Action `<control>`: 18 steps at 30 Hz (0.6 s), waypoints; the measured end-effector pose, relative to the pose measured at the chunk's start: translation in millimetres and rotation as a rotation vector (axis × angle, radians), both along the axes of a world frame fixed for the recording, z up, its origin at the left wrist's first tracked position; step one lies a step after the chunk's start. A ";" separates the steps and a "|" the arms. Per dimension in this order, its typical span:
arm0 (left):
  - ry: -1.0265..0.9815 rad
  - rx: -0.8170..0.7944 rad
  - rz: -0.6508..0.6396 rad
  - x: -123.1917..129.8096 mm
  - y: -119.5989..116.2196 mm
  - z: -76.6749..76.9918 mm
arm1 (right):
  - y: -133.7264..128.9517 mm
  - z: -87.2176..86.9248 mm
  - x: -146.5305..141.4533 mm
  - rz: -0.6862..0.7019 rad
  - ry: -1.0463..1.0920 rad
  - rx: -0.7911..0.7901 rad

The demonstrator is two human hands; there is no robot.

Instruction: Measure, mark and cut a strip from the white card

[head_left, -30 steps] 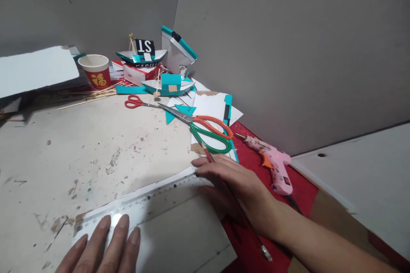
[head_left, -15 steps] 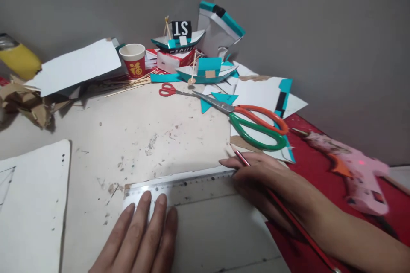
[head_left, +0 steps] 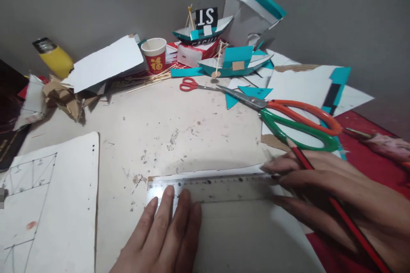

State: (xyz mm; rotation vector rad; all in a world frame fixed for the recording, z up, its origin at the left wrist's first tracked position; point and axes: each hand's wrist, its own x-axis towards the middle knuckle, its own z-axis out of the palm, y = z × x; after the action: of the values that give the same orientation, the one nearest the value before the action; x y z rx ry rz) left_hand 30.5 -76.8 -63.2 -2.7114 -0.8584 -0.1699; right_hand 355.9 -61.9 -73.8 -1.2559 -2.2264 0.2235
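Observation:
A clear ruler (head_left: 224, 190) lies along the upper edge of a pale sheet of card (head_left: 243, 234). My left hand (head_left: 166, 234) rests flat on the ruler's left part and the card, fingers stretched out and slightly apart. At the ruler's right end is my right hand (head_left: 333, 196), its thumb and fingertips at that end. A red and black pencil (head_left: 346, 217) is held in it, with the tip pointing up and left over the green scissor handle. The fingertips of my right hand are partly blurred.
Large scissors (head_left: 272, 111) and small red scissors (head_left: 188, 84) lie beyond the ruler. Behind stand two model boats (head_left: 238, 62) and a paper cup (head_left: 155, 55). A drawn-on sheet (head_left: 70, 204) is at left, a pink glue gun (head_left: 389, 147) at right.
The view has shifted left, so things appear further right. My right hand has opened around the ruler's right end, and the pencil has tilted up more. My left hand stays on the ruler.

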 end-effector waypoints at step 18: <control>0.036 -0.057 0.026 -0.4 -2.6 5.8 | 0.6 -1.0 -4.1 0.005 -0.021 0.044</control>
State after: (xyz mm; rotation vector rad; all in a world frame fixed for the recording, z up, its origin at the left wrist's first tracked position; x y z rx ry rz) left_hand 30.1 -79.3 -57.3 -2.7460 -0.9007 -0.0927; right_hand 351.7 -61.3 -74.8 -1.2350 -2.2400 0.1628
